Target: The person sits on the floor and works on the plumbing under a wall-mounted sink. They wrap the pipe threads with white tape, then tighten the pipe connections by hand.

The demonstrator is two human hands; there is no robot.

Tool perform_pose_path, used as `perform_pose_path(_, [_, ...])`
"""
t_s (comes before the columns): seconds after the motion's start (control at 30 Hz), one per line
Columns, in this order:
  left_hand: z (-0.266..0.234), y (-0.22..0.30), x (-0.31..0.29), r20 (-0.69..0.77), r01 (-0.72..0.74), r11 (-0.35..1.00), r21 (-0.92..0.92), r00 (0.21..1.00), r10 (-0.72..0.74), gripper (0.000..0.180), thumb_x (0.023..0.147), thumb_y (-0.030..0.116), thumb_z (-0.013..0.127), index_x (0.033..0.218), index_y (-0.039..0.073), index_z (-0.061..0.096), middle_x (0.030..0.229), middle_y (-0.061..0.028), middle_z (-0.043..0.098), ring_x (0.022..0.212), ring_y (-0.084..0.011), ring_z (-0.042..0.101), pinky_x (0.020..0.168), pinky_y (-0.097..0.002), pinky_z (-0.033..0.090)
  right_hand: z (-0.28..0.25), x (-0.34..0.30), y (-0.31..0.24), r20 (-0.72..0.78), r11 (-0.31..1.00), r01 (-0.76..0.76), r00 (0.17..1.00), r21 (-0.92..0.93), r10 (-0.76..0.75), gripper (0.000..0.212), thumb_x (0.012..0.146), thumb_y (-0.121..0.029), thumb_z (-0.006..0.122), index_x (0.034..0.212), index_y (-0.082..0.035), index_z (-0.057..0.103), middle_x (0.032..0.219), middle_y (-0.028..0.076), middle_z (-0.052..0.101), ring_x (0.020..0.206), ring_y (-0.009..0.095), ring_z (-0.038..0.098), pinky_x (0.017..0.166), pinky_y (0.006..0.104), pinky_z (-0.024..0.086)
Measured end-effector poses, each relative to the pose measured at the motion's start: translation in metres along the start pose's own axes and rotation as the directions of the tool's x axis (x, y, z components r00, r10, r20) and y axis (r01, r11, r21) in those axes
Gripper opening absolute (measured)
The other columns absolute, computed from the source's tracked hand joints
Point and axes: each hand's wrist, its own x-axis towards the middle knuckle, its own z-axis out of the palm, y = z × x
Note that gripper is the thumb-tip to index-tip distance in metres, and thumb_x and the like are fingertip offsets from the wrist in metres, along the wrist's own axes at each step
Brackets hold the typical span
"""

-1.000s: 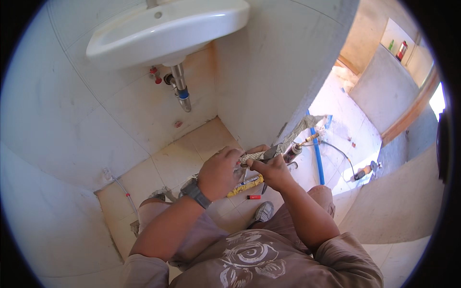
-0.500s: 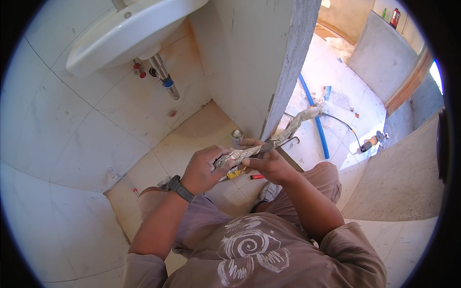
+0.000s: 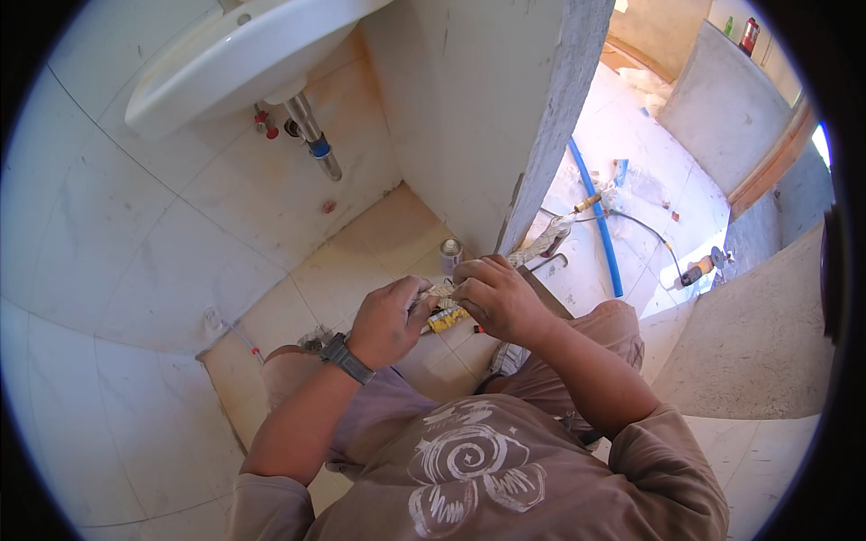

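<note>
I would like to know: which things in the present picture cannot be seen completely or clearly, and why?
All in the head view:
- Pale strip: partly covered by the left hand and right hand; its material is uncertain.
- Yellow object: partly hidden by the hands; its kind is unclear.
- Washbasin: cut off by the upper edge.
- Green bottle: too small to show its contents.

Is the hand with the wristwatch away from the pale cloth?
No, the left hand, with the wristwatch above it, grips the pale cloth.
</note>
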Motion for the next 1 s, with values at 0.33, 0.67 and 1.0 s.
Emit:
perform_pose_path(0.33, [0.01, -0.008, -0.006, 0.177, 0.101, 0.995, -0.026, 0.98, -0.095, 0.02, 0.099, 0.012, 0.066, 0.113, -0.001, 0.068, 0.098, -0.0204, 0.071, 0.092, -0.038, 0.07, 0.081, -0.0417, 0.055, 0.01, -0.014, -0.006, 0.18, 0.96, -0.247, 0.958, 0.132, 0.221, 0.018, 0.094, -0.012, 0.07, 0.109, -0.006, 0.066, 0.103, 0.015, 0.071, 0.1, 0.038, 0.069, 0.089, 0.0484, 0.051])
perform_pose_path(0.67, [0.014, -0.016, 0.001, 0.262, 0.069, 0.989, -0.13, 0.965, -0.033, 0.018, 0.088, 0.011, 0.077, 0.101, 0.0, 0.071, 0.098, -0.018, 0.067, 0.092, -0.0371, 0.067, 0.081, -0.0429, 0.054, 0.018, -0.018, -0.008, 0.225, 0.886, -0.384, 0.916, 0.259, 0.331, 0.018, 0.092, -0.011, 0.072, 0.108, -0.004, 0.069, 0.095, 0.021, 0.071, 0.09, 0.041, 0.07, 0.079, 0.0488, 0.055])
perform_pose_path(1.0, [0.022, -0.007, -0.011, 0.223, 0.12, 0.984, -0.134, 0.971, -0.088, 0.015, 0.09, 0.011, 0.075, 0.097, 0.001, 0.068, 0.093, -0.016, 0.063, 0.084, -0.0352, 0.063, 0.075, -0.0426, 0.05, 0.024, -0.026, -0.006, 0.197, 0.883, -0.331, 0.94, 0.334, 0.278, 0.014, 0.093, -0.011, 0.07, 0.101, 0.0, 0.068, 0.087, 0.022, 0.072, 0.086, 0.042, 0.071, 0.075, 0.0465, 0.055])
